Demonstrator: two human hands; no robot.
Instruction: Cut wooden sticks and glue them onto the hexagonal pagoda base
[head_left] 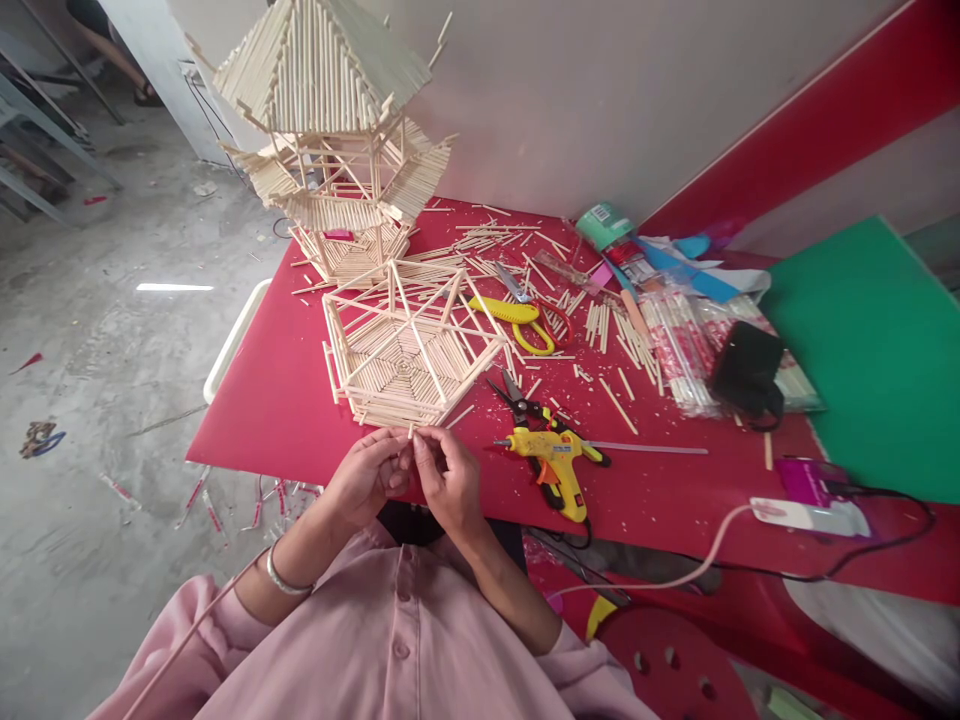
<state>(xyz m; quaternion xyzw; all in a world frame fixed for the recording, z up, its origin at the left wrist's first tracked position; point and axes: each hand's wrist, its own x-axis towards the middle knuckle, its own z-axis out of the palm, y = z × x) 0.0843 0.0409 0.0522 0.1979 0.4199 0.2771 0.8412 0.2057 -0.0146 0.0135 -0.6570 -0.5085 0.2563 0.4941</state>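
My left hand (pixel 373 468) and my right hand (pixel 451 478) meet at the table's front edge, fingers closed in a pinch. Between the fingertips shows the pale end of a short wooden stick (pixel 411 432); the rest of it is hidden. Right behind the hands stands an open six-sided stick frame (pixel 409 365), its floor laid in rings of sticks. Beyond it rises a tiered pavilion (pixel 322 100) built of the same sticks. To the right of my right hand lie a yellow glue gun (pixel 559 465) and, partly under it, black-and-yellow cutters (pixel 517 400).
Yellow-handled scissors (pixel 517 312) lie among loose sticks (pixel 600 330) on the red tabletop (pixel 262 400). Packs of wrapped chopsticks (pixel 682 350), a black box-like object (pixel 746 365) and a green board (pixel 870 360) occupy the right. A white power strip (pixel 810 517) and cables run along the front right.
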